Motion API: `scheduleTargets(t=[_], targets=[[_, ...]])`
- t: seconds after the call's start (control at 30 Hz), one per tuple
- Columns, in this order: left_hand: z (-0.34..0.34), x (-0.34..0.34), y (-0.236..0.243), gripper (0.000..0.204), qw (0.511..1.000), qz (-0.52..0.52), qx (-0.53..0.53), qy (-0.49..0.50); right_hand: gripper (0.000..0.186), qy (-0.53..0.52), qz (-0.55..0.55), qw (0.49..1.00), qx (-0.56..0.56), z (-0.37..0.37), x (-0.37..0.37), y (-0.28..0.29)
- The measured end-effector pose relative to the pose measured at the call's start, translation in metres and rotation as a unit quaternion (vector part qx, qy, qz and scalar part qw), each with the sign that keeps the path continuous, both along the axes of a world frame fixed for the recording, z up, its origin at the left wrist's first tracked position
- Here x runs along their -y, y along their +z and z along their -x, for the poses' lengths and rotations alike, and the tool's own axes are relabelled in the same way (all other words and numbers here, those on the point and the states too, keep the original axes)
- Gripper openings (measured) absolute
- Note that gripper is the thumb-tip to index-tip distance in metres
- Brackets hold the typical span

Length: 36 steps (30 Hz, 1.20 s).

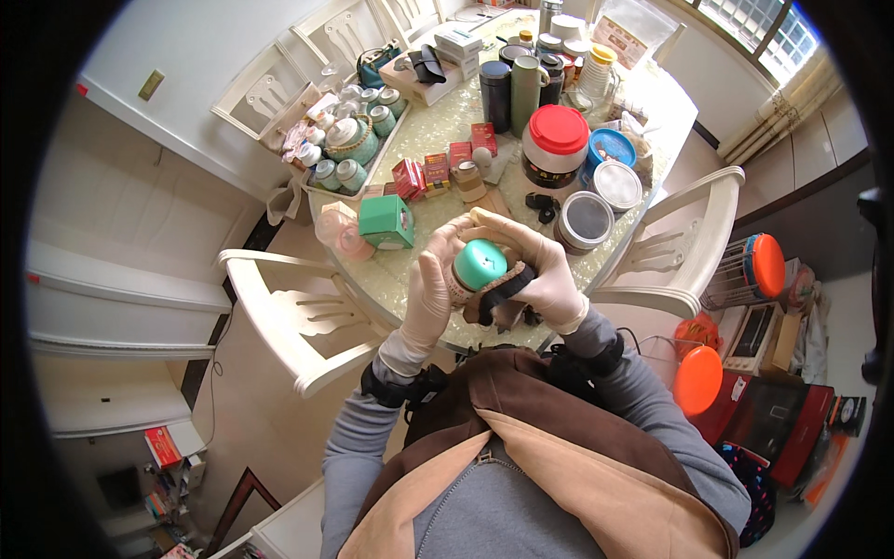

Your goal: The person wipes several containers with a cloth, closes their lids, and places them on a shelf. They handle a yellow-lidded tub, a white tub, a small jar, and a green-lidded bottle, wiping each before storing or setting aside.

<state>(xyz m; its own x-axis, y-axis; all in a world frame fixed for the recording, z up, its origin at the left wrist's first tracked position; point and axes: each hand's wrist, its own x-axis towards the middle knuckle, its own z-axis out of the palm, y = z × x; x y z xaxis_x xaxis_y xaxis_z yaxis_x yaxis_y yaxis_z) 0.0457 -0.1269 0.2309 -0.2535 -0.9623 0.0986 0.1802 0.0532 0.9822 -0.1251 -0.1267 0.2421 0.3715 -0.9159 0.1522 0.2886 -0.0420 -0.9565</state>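
Yeah, looks midway to me: mint-topped container [480,265] held up, not set down yet.
Left hand [430,296] cups it, right hand [548,279] curls round dark fabric [506,294] against it, over the bench's [424,130] near side.

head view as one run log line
left hand: on teal-capped container | right hand: dark-edged cloth by container | table: green box
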Motion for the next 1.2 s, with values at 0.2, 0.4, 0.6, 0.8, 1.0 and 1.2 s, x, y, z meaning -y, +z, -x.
scheduleTargets(t=[0.2, 0.4, 0.6, 0.8, 1.0, 1.2], targets=[[0.000, -0.003, -0.012, 0.092, 0.916, 0.222, 0.281, 0.183, 0.071, -0.126, -0.032, 0.991, 0.044, -0.022, -0.013, -0.009], [-0.001, -0.003, -0.013, 0.091, 0.866, 0.306, 0.336, 0.207, 0.075, -0.163, 0.052, 0.985, -0.038, -0.027, -0.012, -0.011], [-0.001, -0.008, -0.009, 0.094, 0.977, 0.109, 0.146, 0.112, 0.103, -0.017, 0.061, 0.997, 0.041, -0.009, -0.006, 0.000], [0.004, -0.009, -0.008, 0.098, 0.983, 0.068, 0.129, 0.109, 0.096, 0.015, -0.001, 1.000, 0.013, 0.002, -0.008, 0.003], [0.001, -0.014, -0.007, 0.096, 0.939, 0.161, 0.277, 0.124, 0.092, -0.108, 0.057, 0.986, -0.113, -0.009, -0.011, -0.009], [0.001, -0.015, -0.008, 0.060, 0.985, 0.036, 0.124, 0.118, 0.095, -0.072, 0.080, 0.994, 0.002, -0.009, -0.014, -0.003]])
